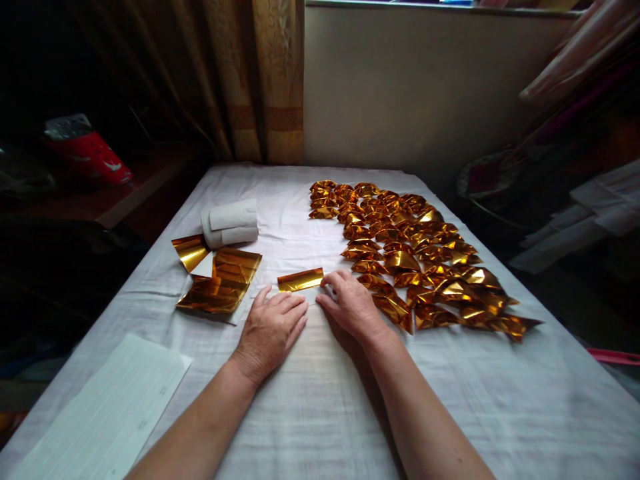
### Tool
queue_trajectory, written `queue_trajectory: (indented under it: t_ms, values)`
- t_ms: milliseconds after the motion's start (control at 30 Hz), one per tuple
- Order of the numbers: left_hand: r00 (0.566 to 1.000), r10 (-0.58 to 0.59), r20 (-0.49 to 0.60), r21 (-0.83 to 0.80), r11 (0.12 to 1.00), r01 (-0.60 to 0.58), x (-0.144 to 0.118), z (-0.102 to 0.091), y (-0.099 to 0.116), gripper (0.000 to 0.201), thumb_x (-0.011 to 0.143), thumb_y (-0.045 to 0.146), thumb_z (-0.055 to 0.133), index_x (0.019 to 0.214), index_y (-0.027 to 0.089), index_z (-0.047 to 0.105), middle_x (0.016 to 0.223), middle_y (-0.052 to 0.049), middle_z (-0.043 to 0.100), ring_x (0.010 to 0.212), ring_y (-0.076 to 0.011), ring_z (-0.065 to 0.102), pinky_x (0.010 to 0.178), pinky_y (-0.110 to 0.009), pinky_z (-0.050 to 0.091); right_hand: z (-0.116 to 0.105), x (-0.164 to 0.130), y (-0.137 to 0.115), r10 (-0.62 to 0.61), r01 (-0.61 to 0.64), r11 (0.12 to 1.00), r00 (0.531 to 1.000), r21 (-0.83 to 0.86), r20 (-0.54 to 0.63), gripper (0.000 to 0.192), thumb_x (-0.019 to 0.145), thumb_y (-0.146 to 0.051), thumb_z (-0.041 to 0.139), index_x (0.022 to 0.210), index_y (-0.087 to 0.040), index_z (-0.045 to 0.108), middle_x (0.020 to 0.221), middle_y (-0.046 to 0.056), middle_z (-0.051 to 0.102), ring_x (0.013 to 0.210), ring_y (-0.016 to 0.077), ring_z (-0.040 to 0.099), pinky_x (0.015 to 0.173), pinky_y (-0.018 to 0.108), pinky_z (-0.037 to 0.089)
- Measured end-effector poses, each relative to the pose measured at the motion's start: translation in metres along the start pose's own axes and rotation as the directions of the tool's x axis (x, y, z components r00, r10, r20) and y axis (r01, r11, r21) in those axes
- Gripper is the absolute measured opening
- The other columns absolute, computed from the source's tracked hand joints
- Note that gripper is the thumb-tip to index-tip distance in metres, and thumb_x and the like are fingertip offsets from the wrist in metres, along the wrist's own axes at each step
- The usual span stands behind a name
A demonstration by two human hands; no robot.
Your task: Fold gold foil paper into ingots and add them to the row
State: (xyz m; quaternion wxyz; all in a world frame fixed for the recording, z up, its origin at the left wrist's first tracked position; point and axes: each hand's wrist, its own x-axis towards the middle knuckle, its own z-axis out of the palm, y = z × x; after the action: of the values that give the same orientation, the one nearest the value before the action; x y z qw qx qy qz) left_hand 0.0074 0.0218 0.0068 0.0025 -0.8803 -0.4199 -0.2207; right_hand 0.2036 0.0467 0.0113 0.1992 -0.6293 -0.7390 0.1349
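While both our hands lie low on the white cloth of the tabletop, we seem to be in the middle of folding a gold foil strip, which lies flat just beyond our fingertips, between the two hands and slightly toward the far side. From the head view, our right hand rests palm down with its fingers curled onto the right end of the strip, pinning what looks like a white backing edge there; the fingers are together and pressing rather than clamped around anything. Our left hand lies flat, fingers spread loosely and extended, their tips just short of the strip and not clearly touching it. Both forearms run in from the near edge, converging toward the middle, wrists low. To the right, close beside the right hand, sits a broad spread of folded gold pieces set in rows, which suggests many are already done. To the left lies a stack of gold sheets, unfolded, with a white roll behind it and a lined paper sheet near the front corner. We judge that the next move calls for the left fingers to come onto the free end of the strip so that it can be creased evenly, with light pressure, since thin foil is likely to slip or crumple.
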Motion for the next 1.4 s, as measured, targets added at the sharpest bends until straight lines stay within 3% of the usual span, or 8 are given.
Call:
queue_trajectory:
  t_ms: [400, 800, 867, 967, 1100, 1233, 1300, 1400]
  values:
    - [0.998, 0.056, 0.009, 0.055, 0.997, -0.057, -0.003, -0.016, -0.013, 0.023, 0.095, 0.033, 0.052, 0.103, 0.028, 0.073, 0.111, 0.000, 0.075, 0.107, -0.0242, 0.065, 0.115, -0.053, 0.023, -0.003, 0.004, 0.019, -0.081, 0.072, 0.968, 0.996, 0.239, 0.028, 0.013, 0.080, -0.010, 0.064, 0.086, -0.021, 0.064, 0.091, 0.000, 0.056, 0.075, 0.0116, 0.054, 0.072, 0.024, 0.043]
    - [0.981, 0.053, -0.189, 0.078, 0.996, -0.039, -0.004, -0.017, -0.019, 0.029, 0.092, 0.027, 0.057, 0.066, 0.022, 0.068, 0.086, 0.003, 0.078, 0.090, -0.0204, 0.072, 0.109, -0.045, 0.033, -0.006, 0.004, 0.019, -0.107, 0.097, 0.977, 0.993, 0.192, 0.041, 0.023, 0.081, -0.007, 0.057, 0.095, -0.022, 0.067, 0.101, 0.004, 0.061, 0.091, 0.0154, 0.058, 0.083, 0.026, 0.045]
    - [0.976, 0.028, -0.217, 0.084, 0.996, -0.010, -0.005, -0.015, -0.021, 0.025, 0.092, 0.027, 0.057, 0.069, 0.021, 0.066, 0.092, 0.000, 0.078, 0.092, -0.0203, 0.072, 0.108, -0.044, 0.035, -0.006, 0.003, 0.017, -0.090, 0.080, 0.979, 0.995, 0.186, 0.046, 0.027, 0.081, -0.009, 0.058, 0.103, -0.022, 0.067, 0.103, 0.005, 0.061, 0.093, 0.0164, 0.058, 0.085, 0.027, 0.045]
    - [0.965, -0.049, -0.258, 0.081, 0.994, 0.072, -0.007, -0.008, -0.025, 0.016, 0.091, 0.034, 0.059, 0.090, 0.019, 0.066, 0.109, -0.007, 0.074, 0.101, -0.0234, 0.069, 0.107, -0.046, 0.037, -0.008, 0.001, 0.016, -0.064, 0.048, 0.977, 0.996, 0.207, 0.069, 0.036, 0.080, -0.016, 0.065, 0.115, -0.021, 0.063, 0.107, 0.006, 0.061, 0.092, 0.0170, 0.058, 0.084, 0.029, 0.046]
    - [0.962, -0.108, -0.252, 0.060, 0.990, 0.127, -0.009, -0.001, -0.029, 0.046, 0.087, 0.046, 0.062, 0.122, 0.017, 0.056, 0.127, -0.014, 0.066, 0.116, -0.0287, 0.062, 0.109, -0.051, 0.035, -0.010, 0.001, 0.014, -0.067, 0.044, 0.972, 0.993, 0.230, 0.093, 0.045, 0.074, -0.019, 0.072, 0.118, -0.021, 0.061, 0.108, 0.005, 0.060, 0.090, 0.0164, 0.058, 0.083, 0.029, 0.046]
    - [0.982, -0.097, -0.165, 0.028, 0.994, 0.103, -0.009, -0.001, -0.029, 0.027, 0.087, 0.036, 0.063, 0.111, 0.023, 0.063, 0.130, -0.010, 0.065, 0.124, -0.0282, 0.057, 0.112, -0.053, 0.031, -0.009, 0.001, 0.015, -0.061, 0.042, 0.973, 0.995, 0.227, 0.074, 0.037, 0.072, -0.015, 0.071, 0.108, -0.021, 0.062, 0.103, 0.003, 0.060, 0.087, 0.0158, 0.058, 0.081, 0.029, 0.046]
    - [0.989, -0.070, -0.130, 0.016, 0.997, 0.072, -0.008, -0.002, -0.029, 0.015, 0.087, 0.030, 0.062, 0.100, 0.024, 0.067, 0.125, -0.007, 0.068, 0.124, -0.0278, 0.057, 0.112, -0.054, 0.031, -0.007, 0.001, 0.016, -0.068, 0.051, 0.975, 0.995, 0.218, 0.069, 0.034, 0.072, -0.014, 0.070, 0.104, -0.021, 0.063, 0.102, 0.003, 0.060, 0.088, 0.0159, 0.058, 0.081, 0.029, 0.046]
    - [0.993, -0.035, -0.112, -0.017, 0.999, 0.034, -0.009, 0.000, -0.031, 0.012, 0.090, 0.026, 0.059, 0.096, 0.025, 0.069, 0.113, -0.004, 0.074, 0.117, -0.0262, 0.062, 0.111, -0.055, 0.032, -0.004, 0.001, 0.018, -0.103, 0.089, 0.973, 0.993, 0.213, 0.058, 0.032, 0.073, -0.014, 0.070, 0.103, -0.022, 0.067, 0.105, 0.004, 0.060, 0.091, 0.0161, 0.058, 0.084, 0.029, 0.047]
